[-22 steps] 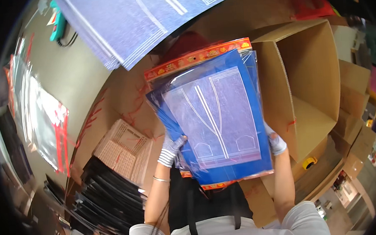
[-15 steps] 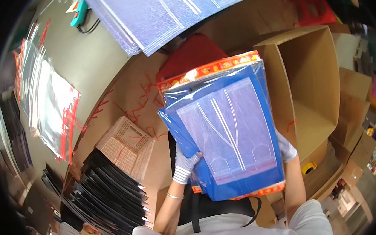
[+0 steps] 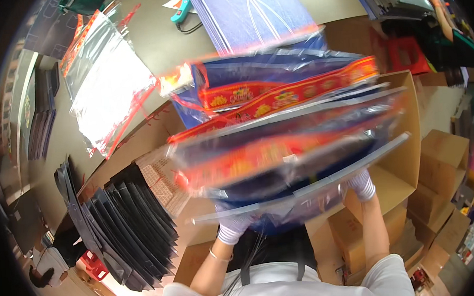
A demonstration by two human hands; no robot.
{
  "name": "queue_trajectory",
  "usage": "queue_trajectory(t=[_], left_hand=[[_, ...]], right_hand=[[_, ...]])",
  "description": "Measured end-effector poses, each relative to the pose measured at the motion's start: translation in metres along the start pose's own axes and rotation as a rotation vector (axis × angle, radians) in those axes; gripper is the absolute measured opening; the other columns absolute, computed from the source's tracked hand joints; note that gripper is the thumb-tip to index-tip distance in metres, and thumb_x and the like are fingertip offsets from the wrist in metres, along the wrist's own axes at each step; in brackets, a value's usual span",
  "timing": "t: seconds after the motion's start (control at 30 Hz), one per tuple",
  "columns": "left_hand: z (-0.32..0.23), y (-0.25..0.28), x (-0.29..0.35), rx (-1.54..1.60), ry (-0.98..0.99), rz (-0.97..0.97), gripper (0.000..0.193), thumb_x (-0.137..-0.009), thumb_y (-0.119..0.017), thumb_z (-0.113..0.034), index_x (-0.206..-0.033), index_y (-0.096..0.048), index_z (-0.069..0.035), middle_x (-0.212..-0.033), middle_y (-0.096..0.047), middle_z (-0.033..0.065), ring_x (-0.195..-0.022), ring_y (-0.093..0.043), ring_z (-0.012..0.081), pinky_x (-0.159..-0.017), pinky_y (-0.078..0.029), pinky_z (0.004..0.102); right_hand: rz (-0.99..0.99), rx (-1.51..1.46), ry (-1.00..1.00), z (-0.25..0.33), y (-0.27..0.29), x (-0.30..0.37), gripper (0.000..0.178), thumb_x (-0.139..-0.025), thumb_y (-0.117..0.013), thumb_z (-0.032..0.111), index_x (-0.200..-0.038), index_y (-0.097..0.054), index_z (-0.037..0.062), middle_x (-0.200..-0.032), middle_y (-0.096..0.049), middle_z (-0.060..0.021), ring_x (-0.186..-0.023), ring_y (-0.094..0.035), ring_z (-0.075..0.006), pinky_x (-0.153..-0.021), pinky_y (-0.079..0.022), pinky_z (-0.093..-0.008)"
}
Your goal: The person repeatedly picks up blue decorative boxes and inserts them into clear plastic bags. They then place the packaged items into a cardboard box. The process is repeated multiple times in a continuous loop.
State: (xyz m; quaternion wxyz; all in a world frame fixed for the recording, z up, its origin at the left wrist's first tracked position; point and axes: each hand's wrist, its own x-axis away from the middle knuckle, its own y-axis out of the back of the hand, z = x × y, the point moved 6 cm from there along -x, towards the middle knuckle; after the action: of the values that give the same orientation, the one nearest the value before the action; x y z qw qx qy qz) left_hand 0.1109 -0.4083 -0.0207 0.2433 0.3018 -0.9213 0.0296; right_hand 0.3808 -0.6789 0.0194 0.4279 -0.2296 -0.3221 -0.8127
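Observation:
My left hand [image 3: 234, 224], in a pale glove with a striped cuff, grips the near left underside of a stack of plastic-wrapped blue packets [image 3: 298, 179]. From the near right, my right hand [image 3: 362, 185], gloved alike, holds the same stack; its fingers are partly hidden by the plastic. The packets have red printed borders. They are tilted up and fanned apart, their edges smeared by motion. Just beyond them, a pile of blue denim-print sheets [image 3: 256, 16] lies on the table [image 3: 159, 33].
Clear plastic bags with red edges [image 3: 111, 82] lie on the table at left. A row of black folded pieces [image 3: 130, 228] stands by a pinkish basket [image 3: 160, 177]. An open cardboard box [image 3: 405, 154] is at my right. Another person's arm [image 3: 442, 16] shows at far right.
The stack has tipped up from lying face-up, so its layered edges and red borders now show. My view has shifted, bringing more of the table into sight.

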Motion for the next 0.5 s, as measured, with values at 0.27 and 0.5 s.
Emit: queue_trajectory(t=[0.27,0.5], left_hand=[[-0.056,0.033,-0.116,-0.192,-0.213,0.053,0.044,-0.075,-0.065,-0.020,-0.111,-0.047,0.000,-0.096,-0.056,0.0133,-0.084,-0.055,0.0222,-0.077,-0.047,0.0326],[-0.050,0.024,-0.249,-0.220,-0.269,0.196,0.045,-0.076,-0.064,-0.020,-0.112,-0.046,-0.001,-0.099,-0.055,0.0127,-0.087,-0.055,0.0224,-0.079,-0.046,0.0333]], right_hand=[[-0.131,0.087,0.092,0.023,0.034,0.018,0.043,-0.074,-0.064,0.004,-0.115,-0.052,0.0022,-0.105,-0.057,-0.0068,-0.084,-0.056,-0.0144,-0.073,-0.046,-0.0267],[-0.334,0.141,0.168,0.023,0.057,-0.164,0.041,-0.076,-0.063,0.006,-0.115,-0.052,0.0015,-0.106,-0.057,-0.0074,-0.085,-0.056,-0.0148,-0.074,-0.046,-0.0270]])
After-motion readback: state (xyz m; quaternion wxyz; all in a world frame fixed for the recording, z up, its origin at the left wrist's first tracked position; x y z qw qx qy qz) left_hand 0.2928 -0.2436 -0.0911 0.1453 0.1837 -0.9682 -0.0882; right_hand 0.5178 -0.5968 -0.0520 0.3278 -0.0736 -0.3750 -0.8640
